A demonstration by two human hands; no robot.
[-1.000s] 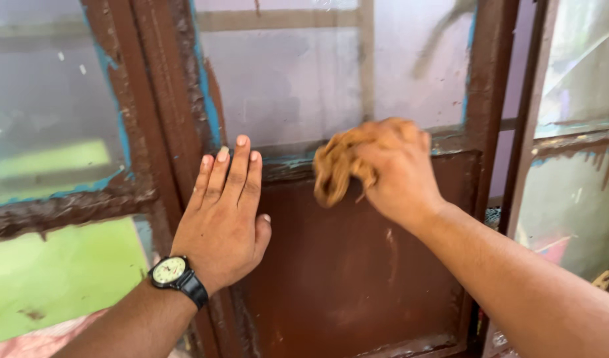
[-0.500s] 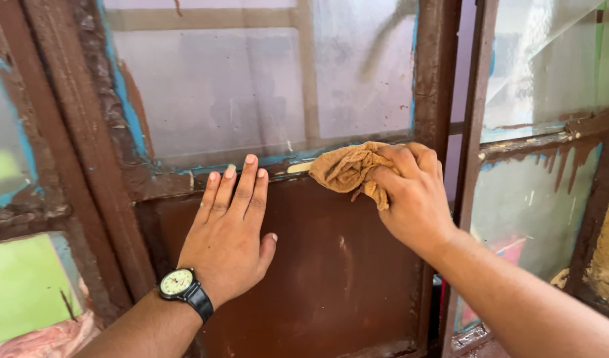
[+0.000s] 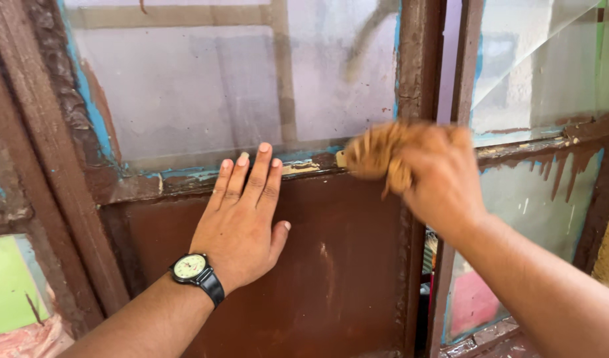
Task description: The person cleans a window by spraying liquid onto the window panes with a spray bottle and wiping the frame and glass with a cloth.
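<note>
The right hand, blurred, grips a bunched tan cloth against the rail at the brown door panel's top right corner. The left hand lies flat, fingers spread narrowly, holding nothing, on the panel's upper edge below the glass pane.

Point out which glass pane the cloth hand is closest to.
The large frosted pane directly above the brown panel. The right hand, gripping the tan cloth, is at that pane's lower right corner; the right-hand panes sit behind a separate frame.

right hand with cloth slid right along ledge, now blurred.
</note>
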